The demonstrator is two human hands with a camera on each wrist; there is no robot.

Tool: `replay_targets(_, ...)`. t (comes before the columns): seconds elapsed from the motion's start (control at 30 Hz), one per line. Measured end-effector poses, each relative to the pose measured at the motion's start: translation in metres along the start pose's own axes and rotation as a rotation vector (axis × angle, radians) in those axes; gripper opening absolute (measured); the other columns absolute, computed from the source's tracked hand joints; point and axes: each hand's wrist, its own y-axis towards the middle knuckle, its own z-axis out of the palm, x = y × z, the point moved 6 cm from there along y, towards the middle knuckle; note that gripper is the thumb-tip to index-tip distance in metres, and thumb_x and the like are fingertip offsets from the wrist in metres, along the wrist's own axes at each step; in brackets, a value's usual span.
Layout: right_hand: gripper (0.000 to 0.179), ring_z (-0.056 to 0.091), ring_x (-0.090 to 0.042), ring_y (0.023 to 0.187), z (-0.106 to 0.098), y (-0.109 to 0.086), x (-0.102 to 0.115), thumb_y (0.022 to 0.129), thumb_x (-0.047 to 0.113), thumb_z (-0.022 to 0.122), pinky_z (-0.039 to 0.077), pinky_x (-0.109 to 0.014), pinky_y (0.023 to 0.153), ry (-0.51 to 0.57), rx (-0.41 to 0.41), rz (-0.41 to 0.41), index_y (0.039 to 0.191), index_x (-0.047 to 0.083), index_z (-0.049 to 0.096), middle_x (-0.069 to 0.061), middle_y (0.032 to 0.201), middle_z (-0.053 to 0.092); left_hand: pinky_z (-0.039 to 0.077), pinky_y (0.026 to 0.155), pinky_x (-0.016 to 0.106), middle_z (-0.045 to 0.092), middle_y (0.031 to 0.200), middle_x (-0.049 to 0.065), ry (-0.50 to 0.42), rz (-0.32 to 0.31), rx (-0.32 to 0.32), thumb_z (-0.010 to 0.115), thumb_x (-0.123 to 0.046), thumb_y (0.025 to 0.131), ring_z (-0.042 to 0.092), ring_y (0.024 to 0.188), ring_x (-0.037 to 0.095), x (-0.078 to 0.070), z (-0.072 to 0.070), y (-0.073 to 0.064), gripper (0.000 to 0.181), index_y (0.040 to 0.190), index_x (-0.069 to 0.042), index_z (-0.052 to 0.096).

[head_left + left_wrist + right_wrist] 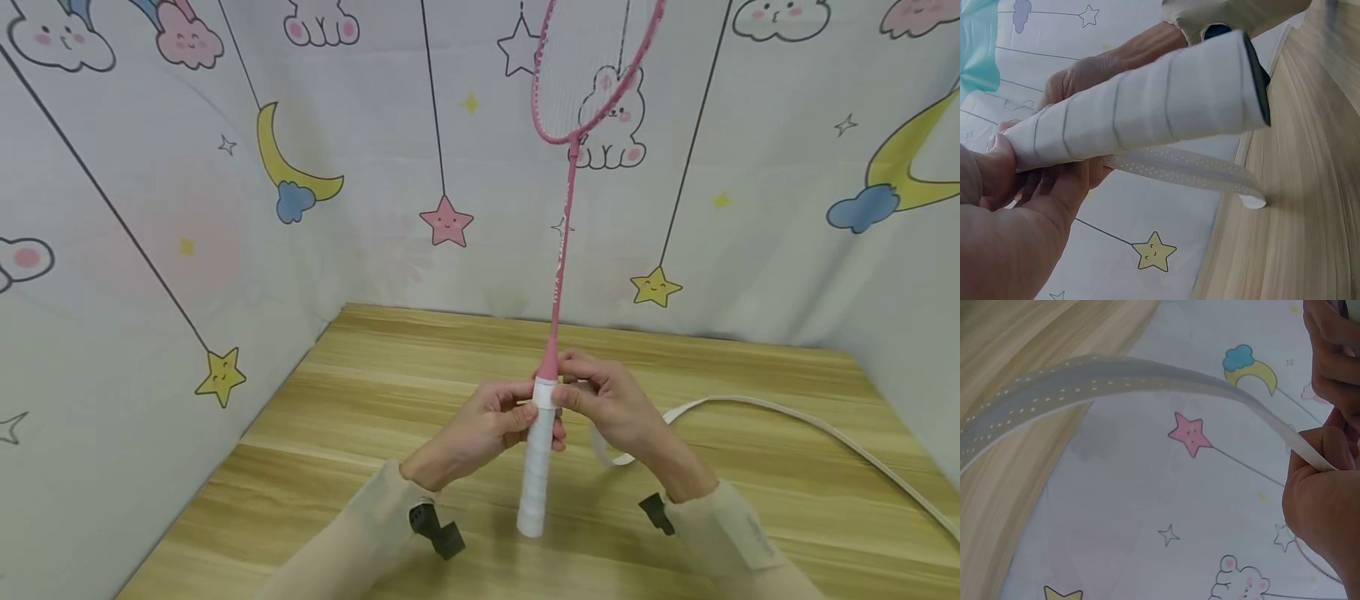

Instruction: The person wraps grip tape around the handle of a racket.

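Note:
A pink badminton racket stands nearly upright over the table, its head cut off by the top of the head view. White tape wraps its handle in overlapping turns, plainly seen in the left wrist view. My left hand grips the upper handle between thumb and fingers. Close beside it, at the handle's top, my right hand pinches the white perforated grip tape. From there the loose tape hangs down and trails right across the table. Where the tape meets the handle is partly hidden by my fingers.
The wooden table extends beneath both hands. White curtains printed with stars, moons and bears enclose its back and sides. Small black devices sit on the wrists.

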Motion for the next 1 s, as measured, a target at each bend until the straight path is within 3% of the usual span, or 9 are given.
replay_targets(0.13, 0.021, 0.064, -0.008, 0.102, 0.0, 0.0, 0.007, 0.105, 0.009, 0.07, 0.054, -0.019, 0.093, -0.078, -0.056, 0.011, 0.117, -0.009, 0.074, 0.014, 0.112, 0.07, 0.063, 0.097, 0.028, 0.08, 0.104, -0.011, -0.018, 0.0, -0.052, 0.069, -0.044, 0.099, 0.079, 0.101, 0.007, 0.001, -0.001, 0.001, 0.09, 0.149, 0.026, 0.041)
replay_targets(0.23, 0.019, 0.066, -0.009, 0.093, -0.002, 0.0, 0.012, 0.105, 0.009, 0.071, 0.057, -0.021, 0.086, -0.146, -0.098, 0.056, 0.117, -0.006, 0.074, 0.002, 0.107, 0.074, 0.065, 0.094, 0.028, 0.081, 0.104, -0.009, 0.012, 0.005, -0.178, 0.068, -0.031, 0.104, 0.081, 0.097, 0.008, 0.0, -0.004, 0.0, 0.067, 0.144, 0.019, 0.049)
replay_targets(0.27, 0.019, 0.066, -0.009, 0.089, -0.002, 0.0, 0.013, 0.104, 0.008, 0.072, 0.058, -0.022, 0.083, -0.156, -0.113, 0.074, 0.117, -0.006, 0.074, -0.004, 0.105, 0.075, 0.065, 0.093, 0.029, 0.082, 0.107, -0.003, 0.037, 0.014, -0.229, 0.067, -0.025, 0.106, 0.082, 0.097, 0.009, -0.001, -0.004, -0.001, 0.057, 0.143, 0.015, 0.052)
replay_targets(0.33, 0.018, 0.067, -0.009, 0.086, -0.004, 0.0, 0.015, 0.103, 0.007, 0.074, 0.059, -0.024, 0.079, -0.188, -0.159, 0.11, 0.116, -0.004, 0.076, -0.014, 0.104, 0.076, 0.066, 0.092, 0.03, 0.083, 0.113, 0.012, 0.119, 0.05, -0.317, 0.064, -0.013, 0.11, 0.083, 0.1, 0.017, -0.005, -0.004, -0.003, 0.039, 0.139, 0.01, 0.055)
replay_targets(0.43, 0.014, 0.068, -0.008, 0.086, -0.005, -0.001, 0.017, 0.099, 0.004, 0.078, 0.06, -0.023, 0.078, -0.238, -0.237, 0.135, 0.111, -0.003, 0.078, -0.019, 0.103, 0.077, 0.066, 0.093, 0.031, 0.077, 0.124, 0.028, 0.299, 0.106, -0.406, 0.07, -0.003, 0.105, 0.082, 0.109, 0.03, -0.012, 0.001, -0.005, 0.035, 0.137, 0.008, 0.061)
replay_targets(0.57, 0.012, 0.068, -0.005, 0.089, -0.004, -0.002, 0.019, 0.093, 0.005, 0.085, 0.058, -0.019, 0.084, -0.303, -0.328, 0.141, 0.103, 0.001, 0.08, -0.015, 0.1, 0.08, 0.065, 0.093, 0.028, 0.078, 0.123, 0.028, 0.463, 0.141, -0.48, 0.082, -0.005, 0.096, 0.08, 0.111, 0.037, -0.017, 0.007, -0.006, 0.044, 0.136, 0.007, 0.066)
replay_targets(0.7, 0.014, 0.069, -0.004, 0.087, -0.002, -0.002, 0.018, 0.09, 0.007, 0.089, 0.056, -0.019, 0.083, -0.325, -0.366, 0.145, 0.102, 0.002, 0.082, -0.013, 0.098, 0.082, 0.066, 0.089, 0.029, 0.079, 0.116, 0.03, 0.443, 0.135, -0.525, 0.082, -0.002, 0.096, 0.082, 0.101, 0.038, -0.017, 0.005, -0.005, 0.04, 0.132, 0.009, 0.069)
replay_targets(0.83, 0.018, 0.07, -0.006, 0.086, -0.001, -0.003, 0.018, 0.09, 0.006, 0.088, 0.058, -0.02, 0.08, -0.318, -0.34, 0.144, 0.106, 0.002, 0.084, -0.014, 0.1, 0.083, 0.067, 0.088, 0.031, 0.079, 0.115, 0.031, 0.405, 0.114, -0.548, 0.082, -0.001, 0.095, 0.083, 0.098, 0.034, -0.015, 0.0, -0.006, 0.037, 0.128, 0.009, 0.072)
replay_targets(1.0, 0.017, 0.067, -0.01, 0.079, -0.003, -0.007, 0.017, 0.09, 0.014, 0.091, 0.055, -0.022, 0.073, -0.274, -0.369, 0.238, 0.101, 0.002, 0.085, -0.013, 0.095, 0.082, 0.066, 0.089, 0.028, 0.08, 0.116, 0.029, 0.425, 0.113, -0.587, 0.084, -0.002, 0.093, 0.082, 0.103, 0.031, -0.017, -0.003, -0.007, 0.035, 0.125, 0.008, 0.074)
